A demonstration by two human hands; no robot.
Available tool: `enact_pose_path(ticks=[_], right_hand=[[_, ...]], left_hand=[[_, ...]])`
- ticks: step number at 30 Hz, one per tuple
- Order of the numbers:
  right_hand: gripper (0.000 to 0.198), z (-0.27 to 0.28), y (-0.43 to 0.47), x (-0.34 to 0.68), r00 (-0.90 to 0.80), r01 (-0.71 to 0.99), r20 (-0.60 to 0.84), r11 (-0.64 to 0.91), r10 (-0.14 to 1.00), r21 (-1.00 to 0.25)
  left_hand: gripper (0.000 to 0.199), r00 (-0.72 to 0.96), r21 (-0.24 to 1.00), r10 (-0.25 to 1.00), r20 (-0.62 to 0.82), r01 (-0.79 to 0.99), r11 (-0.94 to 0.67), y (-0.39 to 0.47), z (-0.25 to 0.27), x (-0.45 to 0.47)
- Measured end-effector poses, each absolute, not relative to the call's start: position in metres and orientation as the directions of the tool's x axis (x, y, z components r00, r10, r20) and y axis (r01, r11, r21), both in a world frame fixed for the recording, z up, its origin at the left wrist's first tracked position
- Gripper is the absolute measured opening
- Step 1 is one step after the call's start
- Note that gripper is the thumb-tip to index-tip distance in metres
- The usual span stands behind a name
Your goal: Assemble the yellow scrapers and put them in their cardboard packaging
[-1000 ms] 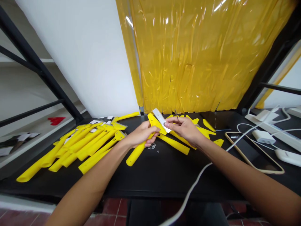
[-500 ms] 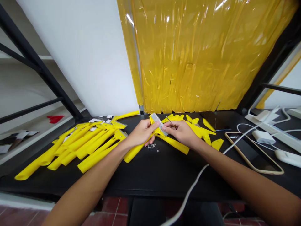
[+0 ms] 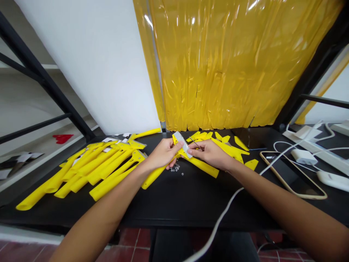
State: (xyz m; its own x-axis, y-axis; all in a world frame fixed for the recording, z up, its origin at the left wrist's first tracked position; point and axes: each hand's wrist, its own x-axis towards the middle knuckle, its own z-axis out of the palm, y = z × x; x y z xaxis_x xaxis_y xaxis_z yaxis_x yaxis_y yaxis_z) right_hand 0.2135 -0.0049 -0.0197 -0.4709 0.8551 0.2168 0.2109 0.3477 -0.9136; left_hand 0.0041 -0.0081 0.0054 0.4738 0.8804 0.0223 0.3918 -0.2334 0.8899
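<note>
Cable (image 3: 213,238) is crossing nearest to me. Over the black table (image 3: 169,207), my left hand (image 3: 165,153) is wrapping around the yellow handle (image 3: 154,177), thumb touching its metal plate (image 3: 178,137); my right hand (image 3: 209,153) is pinching a thin rod (image 3: 195,142) beside this plate. Behind, yellow curtain (image 3: 231,65) is hanging.

Smooth yellow plastic marks the handle (image 3: 153,177), silvery metal the plate (image 3: 185,147), shiny metal the small rings (image 3: 176,169); the tabletop (image 3: 174,203) is matt black, the plastic curtain (image 3: 218,65) glossy and wrinkled.

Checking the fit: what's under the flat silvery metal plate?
A yellow plastic handled tool in the left hand; its edge shows, but whatever the plate covers is hidden.
</note>
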Motion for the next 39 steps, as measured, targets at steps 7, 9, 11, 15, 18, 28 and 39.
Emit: enact_pose_path(ticks=[7, 9, 11, 15, 18, 28, 39], right_hand=[[0.03, -0.0179, -0.0044, 0.2163, -0.494, 0.201, 0.163, 0.295, 0.854, -0.934], [0.029, -0.0172, -0.0056, 0.2152, -0.496, 0.198, 0.171, 0.302, 0.852, -0.933], [0.028, -0.0163, -0.0068, 0.2139, -0.478, 0.218, 0.165, 0.299, 0.863, -0.929], [0.028, -0.0143, -0.0079, 0.2129, -0.444, 0.265, 0.134, 0.272, 0.886, -0.925], [0.028, -0.0138, -0.0082, 0.2136, -0.46, 0.239, 0.134, 0.267, 0.878, -0.933], [0.027, -0.0215, -0.006, 0.212, -0.498, 0.209, 0.194, 0.333, 0.846, -0.92], [0.028, -0.0188, -0.0067, 0.2148, -0.505, 0.204, 0.199, 0.34, 0.84, -0.918]], left_hand=[[0.039, 0.501, 0.903, 0.865, 0.014, 0.366, -0.226, -0.0085, 0.0051, 0.004], [0.041, 0.503, 0.901, 0.864, 0.019, 0.367, -0.234, -0.0074, 0.0038, 0.0026], [0.043, 0.493, 0.898, 0.87, 0.02, 0.374, -0.232, -0.0059, 0.0025, 0.0011], [0.042, 0.467, 0.905, 0.884, 0.004, 0.375, -0.202, -0.0043, 0.0033, -0.0002], [0.04, 0.459, 0.911, 0.888, -0.001, 0.366, -0.188, -0.0049, 0.007, 0.0], [0.039, 0.454, 0.919, 0.891, -0.003, 0.352, -0.177, -0.0042, 0.0042, 0.0007], [0.036, 0.434, 0.911, 0.901, -0.002, 0.372, -0.177, -0.0074, 0.0072, 0.0041]])
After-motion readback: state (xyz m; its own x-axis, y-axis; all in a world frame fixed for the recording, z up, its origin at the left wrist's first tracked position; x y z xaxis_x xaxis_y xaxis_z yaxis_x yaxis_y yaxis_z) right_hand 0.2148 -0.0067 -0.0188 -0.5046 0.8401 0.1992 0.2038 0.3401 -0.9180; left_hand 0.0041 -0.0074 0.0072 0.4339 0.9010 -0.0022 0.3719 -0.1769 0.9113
